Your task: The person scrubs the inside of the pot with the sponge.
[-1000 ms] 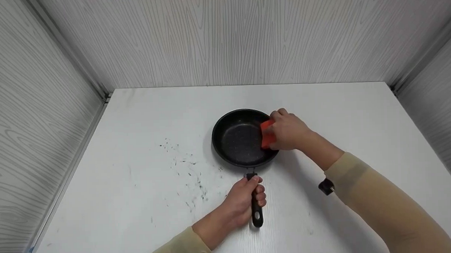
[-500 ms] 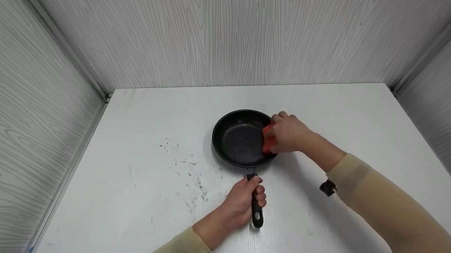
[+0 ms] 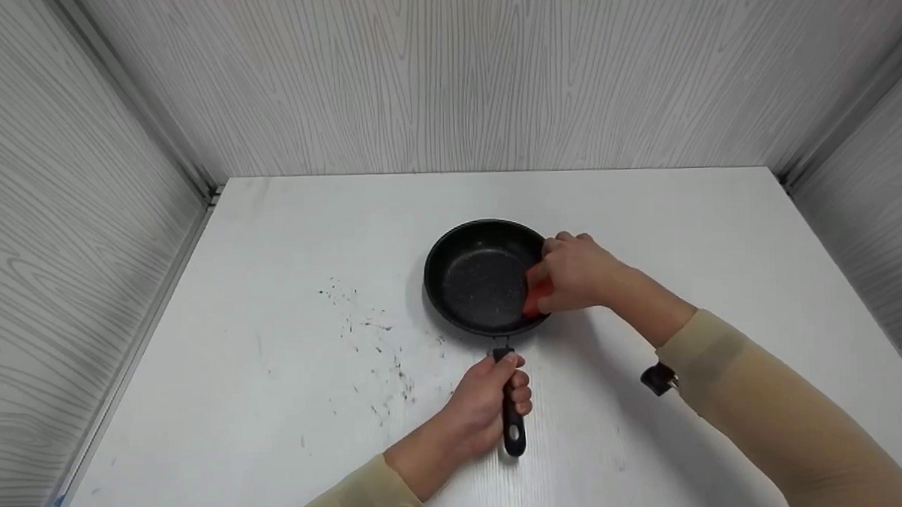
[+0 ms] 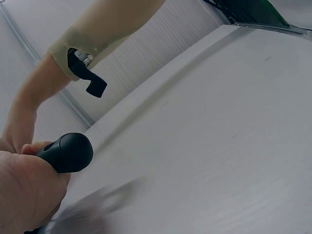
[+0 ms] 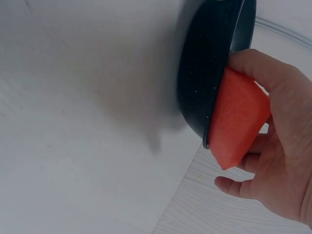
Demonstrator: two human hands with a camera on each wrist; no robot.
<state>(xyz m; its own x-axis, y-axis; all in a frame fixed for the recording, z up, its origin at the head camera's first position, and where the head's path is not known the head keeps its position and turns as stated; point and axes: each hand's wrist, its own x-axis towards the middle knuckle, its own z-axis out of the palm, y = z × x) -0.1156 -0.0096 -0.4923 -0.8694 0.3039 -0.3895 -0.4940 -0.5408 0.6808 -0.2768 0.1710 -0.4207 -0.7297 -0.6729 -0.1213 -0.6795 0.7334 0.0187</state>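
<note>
A black frying pan (image 3: pixel 482 279) is in the middle of the head view, its handle (image 3: pixel 514 435) pointing toward the person. The left hand (image 3: pixel 482 406) grips that handle, thumb on top; in the left wrist view the handle's rounded end (image 4: pixel 75 152) sticks out past the hand (image 4: pixel 29 190). A red-orange sponge (image 5: pixel 239 114) lies against the inside of the pan's right wall. My right hand (image 3: pixel 579 271) holds the sponge between thumb and fingers, as the right wrist view shows with the hand (image 5: pixel 287 131) at the rim. The sponge's lower part is hidden behind the pan wall (image 5: pixel 204 73).
The pan is over a white table (image 3: pixel 276 410). Dark specks and smears (image 3: pixel 383 353) mark the tabletop left of the pan. Pale wood-grain panels stand at the back (image 3: pixel 445 73), left (image 3: pixel 60 244) and right (image 3: pixel 869 194).
The right hand has slid the sponge along the pan's right inner side, toward the handle. The left hand and the pan look almost still.
</note>
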